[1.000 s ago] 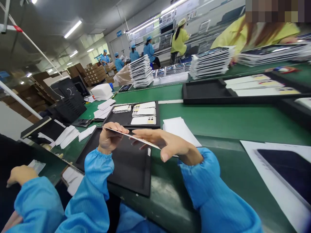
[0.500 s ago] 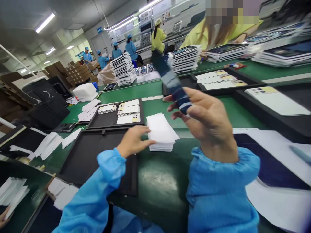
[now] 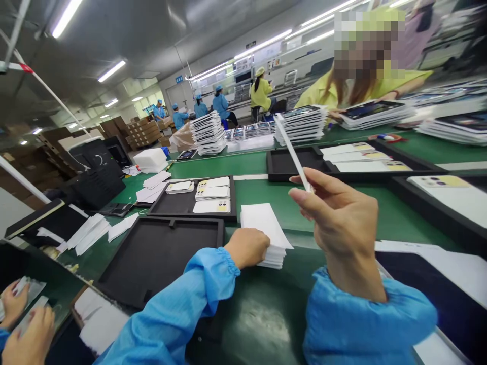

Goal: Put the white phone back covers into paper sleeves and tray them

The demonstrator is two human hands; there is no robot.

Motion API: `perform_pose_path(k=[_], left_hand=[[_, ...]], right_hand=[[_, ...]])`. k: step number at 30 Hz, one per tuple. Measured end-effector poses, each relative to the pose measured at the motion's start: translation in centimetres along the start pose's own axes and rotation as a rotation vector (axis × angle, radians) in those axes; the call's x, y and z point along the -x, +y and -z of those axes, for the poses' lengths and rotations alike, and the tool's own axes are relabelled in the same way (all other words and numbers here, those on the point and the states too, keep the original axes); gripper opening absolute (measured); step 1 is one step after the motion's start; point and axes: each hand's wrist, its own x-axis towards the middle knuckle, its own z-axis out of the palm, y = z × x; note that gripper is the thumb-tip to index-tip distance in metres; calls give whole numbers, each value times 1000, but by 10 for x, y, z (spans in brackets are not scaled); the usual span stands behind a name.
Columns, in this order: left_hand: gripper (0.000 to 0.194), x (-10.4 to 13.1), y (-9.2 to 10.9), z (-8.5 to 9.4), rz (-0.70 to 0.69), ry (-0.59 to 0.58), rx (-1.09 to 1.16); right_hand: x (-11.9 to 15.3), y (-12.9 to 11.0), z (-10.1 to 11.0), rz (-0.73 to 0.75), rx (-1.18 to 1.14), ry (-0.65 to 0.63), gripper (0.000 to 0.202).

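My right hand [image 3: 338, 218] is raised over the bench, pinching a thin slab that looks like a phone [image 3: 292, 151] by its lower end. The phone is tilted and seen edge-on, so only a narrow white side shows. My left hand [image 3: 249, 247] lies at the near left part of a stack of white paper sheets [image 3: 262, 220], its fingers curled onto the paper. The fingertips are partly hidden beneath the hand. A flat black tray [image 3: 160, 253] is left of the stack.
Behind are black trays [image 3: 192, 195] [image 3: 294, 165] with white, camera-marked panels [image 3: 212, 206]. A dark tablet-like panel [image 3: 429, 289] lies at right. Loose papers [image 3: 88, 234] are at left. A co-worker's hands [image 3: 28, 324] work at lower left; a person in yellow [image 3: 315, 94] sits opposite.
The phone has turned from its dark, glossy face to its thin white edge. My left hand has moved right onto the paper stack, and its fingers have closed. The view has shifted.
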Motion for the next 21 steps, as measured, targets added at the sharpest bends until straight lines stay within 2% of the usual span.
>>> perform_pose_path(k=[2,5,9,11,15,18,21], left_hand=[[24,-2,-3,0,75,63,112],[22,-5,-10,-3,174,144,344],[24,-7,-22,-8,177,171,655],[23,-7,-26,-9,177,178,720],[31,-6,-33,-9,185,231,715],[33,-5,-37,-5,183,301,719],[22,3,-42,6,224,430,776]], right_hand=[[-2,8,0,49,173,7,67],[-5,20,-2,203,468,10,83],[-9,33,-8,288,697,-59,89],[-9,37,-11,285,728,-61,91],[-9,40,-15,230,657,-21,93],[-9,40,-15,211,621,4,94],[-9,39,-13,249,647,20,91]])
